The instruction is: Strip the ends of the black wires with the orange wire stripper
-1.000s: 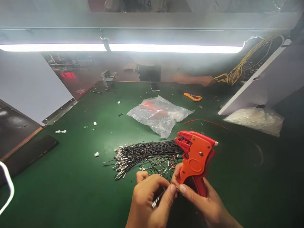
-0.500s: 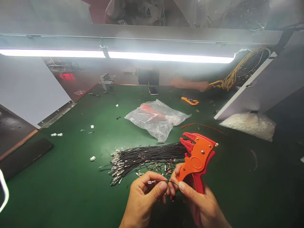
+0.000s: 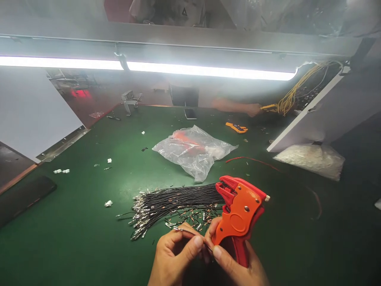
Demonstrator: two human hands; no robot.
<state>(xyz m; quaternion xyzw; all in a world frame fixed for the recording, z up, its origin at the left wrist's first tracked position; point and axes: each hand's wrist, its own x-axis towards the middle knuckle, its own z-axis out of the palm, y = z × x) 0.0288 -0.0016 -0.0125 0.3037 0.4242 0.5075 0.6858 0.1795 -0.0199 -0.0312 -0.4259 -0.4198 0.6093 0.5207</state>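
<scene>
Here, left hand point(image 3: 175, 256) pinching wire point(image 3: 187, 231), right hand point(image 3: 238, 268) clenching orange stripper point(image 3: 240, 210), green table point(image 3: 74, 242) around.

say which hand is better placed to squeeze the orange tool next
Right, most likely: the right hand holds the orange tool, while the left hand pinches a thin wire near its metal end. The right thumb is at the wire too, so its grip may need shifting.

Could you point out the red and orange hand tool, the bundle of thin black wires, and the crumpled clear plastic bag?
Red and orange hand tool point(image 3: 238, 222): head view, its orange side plate.
Bundle of thin black wires point(image 3: 178, 198): head view, its middle.
Crumpled clear plastic bag point(image 3: 200, 166): head view, its near part.
</scene>
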